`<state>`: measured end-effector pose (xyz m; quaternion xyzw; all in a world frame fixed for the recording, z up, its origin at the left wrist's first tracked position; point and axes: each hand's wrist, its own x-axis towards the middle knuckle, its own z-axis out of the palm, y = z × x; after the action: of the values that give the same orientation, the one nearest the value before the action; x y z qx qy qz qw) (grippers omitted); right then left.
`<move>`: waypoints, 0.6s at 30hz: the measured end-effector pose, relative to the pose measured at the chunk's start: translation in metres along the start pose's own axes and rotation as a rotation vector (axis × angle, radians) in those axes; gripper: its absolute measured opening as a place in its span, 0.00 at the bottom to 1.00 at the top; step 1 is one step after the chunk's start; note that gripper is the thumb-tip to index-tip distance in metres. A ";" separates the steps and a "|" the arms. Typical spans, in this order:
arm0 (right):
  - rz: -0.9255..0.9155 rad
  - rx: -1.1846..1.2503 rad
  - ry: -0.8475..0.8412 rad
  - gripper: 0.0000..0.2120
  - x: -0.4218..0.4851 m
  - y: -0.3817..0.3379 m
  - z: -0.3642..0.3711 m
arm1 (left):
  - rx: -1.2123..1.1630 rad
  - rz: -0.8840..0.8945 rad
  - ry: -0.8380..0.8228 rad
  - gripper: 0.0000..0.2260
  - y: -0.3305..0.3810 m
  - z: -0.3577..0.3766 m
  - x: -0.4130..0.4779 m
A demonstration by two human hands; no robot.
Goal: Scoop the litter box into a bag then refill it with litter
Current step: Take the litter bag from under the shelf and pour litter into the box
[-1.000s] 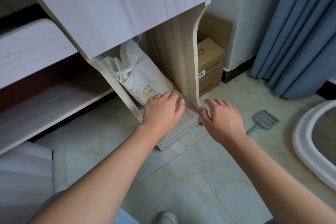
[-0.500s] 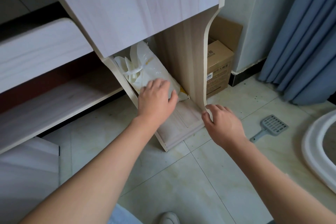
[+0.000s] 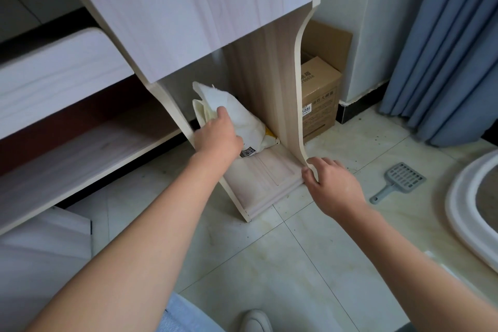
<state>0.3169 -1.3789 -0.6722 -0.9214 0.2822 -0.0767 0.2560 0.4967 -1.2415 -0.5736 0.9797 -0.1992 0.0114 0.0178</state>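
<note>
The left hand (image 3: 218, 137) grips the folded top of the litter bag (image 3: 244, 118) inside the tilted-out bin (image 3: 269, 75), while the right hand (image 3: 331, 188) pinches the bin's side edge. Lift by a firm handful, bracing the bin steady.

Narrow cabinet bay (image 3: 269, 170) around litter bag (image 3: 242, 118)

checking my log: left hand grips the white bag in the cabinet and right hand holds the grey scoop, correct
No. In the head view the left hand grips the white bag in the cabinet, but the right hand holds its side panel; the grey scoop lies on the floor.
</note>
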 end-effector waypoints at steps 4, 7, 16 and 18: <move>0.011 0.075 -0.005 0.19 0.003 0.002 0.005 | -0.151 0.104 -0.084 0.04 0.009 0.003 -0.014; 0.035 0.227 -0.021 0.20 0.007 0.000 0.017 | -0.239 0.231 -0.069 0.08 0.021 0.002 -0.029; 0.400 1.416 -0.331 0.13 0.036 -0.040 0.041 | -0.728 0.373 -0.039 0.10 0.024 -0.024 -0.044; 0.466 1.572 -0.375 0.15 0.041 -0.051 0.049 | -0.770 0.404 -0.061 0.10 0.023 -0.029 -0.049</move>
<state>0.3894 -1.3447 -0.6878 -0.3905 0.2823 -0.0420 0.8753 0.4422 -1.2427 -0.5458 0.8430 -0.3770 -0.0892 0.3732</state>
